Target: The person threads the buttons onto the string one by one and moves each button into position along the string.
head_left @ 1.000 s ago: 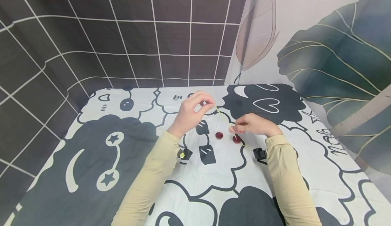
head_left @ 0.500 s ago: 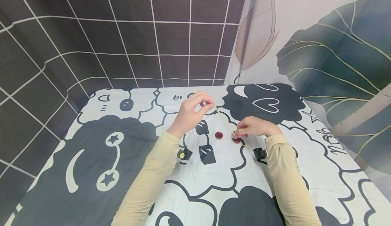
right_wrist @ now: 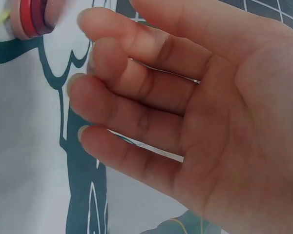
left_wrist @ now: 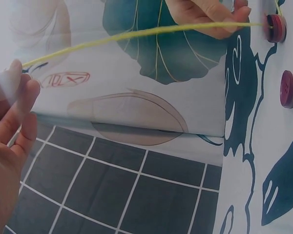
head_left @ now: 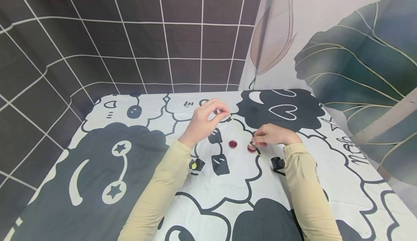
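Between thumb and forefinger, the left hand (head_left: 206,122) (left_wrist: 10,114) pinches one end of a thin yellow string (head_left: 237,123) (left_wrist: 136,34). The string slopes down to a small stack of round red and pink buttons (head_left: 251,147) (left_wrist: 276,28) (right_wrist: 31,17) lying on the cloth, and continues beyond it on the right. Just above the stack is the right hand (head_left: 275,135) (left_wrist: 210,14) (right_wrist: 185,107), its fingers loosely bent, with no button visible in its grip. To the left of the stack lies a separate dark red button (head_left: 232,144) (left_wrist: 289,89).
A patterned black-and-white cloth (head_left: 211,194) covers the surface. Small black items sit beside the right sleeve (head_left: 277,164) and the left sleeve (head_left: 197,165). Behind stand a dark grid-patterned curtain (head_left: 182,40) and a leaf-patterned one (head_left: 345,60).
The pale button that was at the right fingertips now rests on the stack. The right hand moved slightly down and its fingers let go; the left hand has stayed almost still.
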The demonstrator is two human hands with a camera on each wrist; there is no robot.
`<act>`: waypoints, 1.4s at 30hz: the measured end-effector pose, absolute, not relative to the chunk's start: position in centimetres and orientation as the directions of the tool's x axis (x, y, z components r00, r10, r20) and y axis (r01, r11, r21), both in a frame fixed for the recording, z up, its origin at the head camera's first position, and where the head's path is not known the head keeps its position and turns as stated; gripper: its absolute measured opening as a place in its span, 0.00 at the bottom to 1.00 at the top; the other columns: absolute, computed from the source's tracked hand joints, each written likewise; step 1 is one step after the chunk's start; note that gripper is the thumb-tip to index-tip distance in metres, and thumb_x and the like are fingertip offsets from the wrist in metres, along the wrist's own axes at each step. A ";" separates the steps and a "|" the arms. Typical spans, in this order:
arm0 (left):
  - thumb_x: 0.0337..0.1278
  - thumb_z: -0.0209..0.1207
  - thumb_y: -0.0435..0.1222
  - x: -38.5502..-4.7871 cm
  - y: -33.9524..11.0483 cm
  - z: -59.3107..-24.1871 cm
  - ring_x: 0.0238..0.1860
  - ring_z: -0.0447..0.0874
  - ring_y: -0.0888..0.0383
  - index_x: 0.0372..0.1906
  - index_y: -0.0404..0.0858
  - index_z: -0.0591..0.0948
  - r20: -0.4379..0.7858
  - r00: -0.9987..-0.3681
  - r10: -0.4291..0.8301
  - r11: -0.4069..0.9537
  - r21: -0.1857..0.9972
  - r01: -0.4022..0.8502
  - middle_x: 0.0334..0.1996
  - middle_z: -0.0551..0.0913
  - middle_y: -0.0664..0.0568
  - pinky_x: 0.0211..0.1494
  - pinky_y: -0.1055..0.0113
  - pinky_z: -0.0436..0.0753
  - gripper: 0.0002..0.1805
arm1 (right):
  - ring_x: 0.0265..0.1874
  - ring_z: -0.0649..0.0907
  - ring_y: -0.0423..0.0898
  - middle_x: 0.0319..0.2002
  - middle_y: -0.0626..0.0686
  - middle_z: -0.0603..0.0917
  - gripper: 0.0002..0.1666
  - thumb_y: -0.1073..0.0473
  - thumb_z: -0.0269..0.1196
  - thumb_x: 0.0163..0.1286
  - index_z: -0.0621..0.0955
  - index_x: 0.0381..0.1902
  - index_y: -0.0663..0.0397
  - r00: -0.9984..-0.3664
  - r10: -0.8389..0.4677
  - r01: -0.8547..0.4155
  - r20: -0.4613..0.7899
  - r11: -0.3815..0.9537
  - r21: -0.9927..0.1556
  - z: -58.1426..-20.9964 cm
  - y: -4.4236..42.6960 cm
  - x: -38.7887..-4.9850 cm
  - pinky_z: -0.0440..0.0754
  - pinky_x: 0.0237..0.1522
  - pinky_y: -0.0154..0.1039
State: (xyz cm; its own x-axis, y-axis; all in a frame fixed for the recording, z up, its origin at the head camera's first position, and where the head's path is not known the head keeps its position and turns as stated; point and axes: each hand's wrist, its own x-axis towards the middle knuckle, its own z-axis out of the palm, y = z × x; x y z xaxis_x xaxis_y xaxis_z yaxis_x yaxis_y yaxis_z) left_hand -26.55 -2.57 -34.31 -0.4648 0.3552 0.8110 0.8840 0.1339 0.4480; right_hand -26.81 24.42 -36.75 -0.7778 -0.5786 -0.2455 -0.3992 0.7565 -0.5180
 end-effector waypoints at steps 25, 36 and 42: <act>0.53 0.66 0.29 -26.3 -2.4 -34.2 0.39 0.80 0.59 0.34 0.36 0.83 0.811 -0.421 0.406 0.155 0.392 0.907 0.32 0.84 0.50 0.47 0.69 0.77 0.04 | 0.50 0.82 0.44 0.49 0.50 0.84 0.16 0.55 0.55 0.74 0.78 0.57 0.52 -0.833 -0.512 -0.490 0.210 0.507 -0.709 -32.6 19.8 -24.0 0.78 0.54 0.41; 0.54 0.66 0.31 -26.3 -2.2 -34.5 0.39 0.81 0.59 0.34 0.37 0.84 0.811 -0.405 0.422 0.182 0.362 0.914 0.33 0.85 0.51 0.44 0.67 0.74 0.04 | 0.31 0.79 0.43 0.28 0.49 0.80 0.09 0.59 0.60 0.70 0.81 0.46 0.52 -0.853 -0.469 -0.452 0.231 0.442 -0.775 -32.4 19.5 -23.7 0.75 0.39 0.35; 0.58 0.63 0.32 -26.3 -2.1 -34.7 0.40 0.79 0.59 0.38 0.37 0.82 0.750 -0.465 0.471 0.169 0.440 0.882 0.36 0.83 0.50 0.49 0.67 0.76 0.04 | 0.27 0.76 0.43 0.26 0.45 0.79 0.06 0.56 0.61 0.70 0.83 0.40 0.49 -0.870 -0.435 -0.437 0.232 0.464 -0.770 -32.5 19.6 -23.8 0.72 0.29 0.35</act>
State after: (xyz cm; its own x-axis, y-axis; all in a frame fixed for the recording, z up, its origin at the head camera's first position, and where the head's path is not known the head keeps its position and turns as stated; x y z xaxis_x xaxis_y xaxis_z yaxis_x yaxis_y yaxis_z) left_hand -26.27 -2.07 -34.66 -0.4646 0.4706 0.7502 0.8819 0.1694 0.4399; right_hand -23.78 19.64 -32.46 -0.8702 -0.4349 0.2317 -0.4371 0.4644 -0.7702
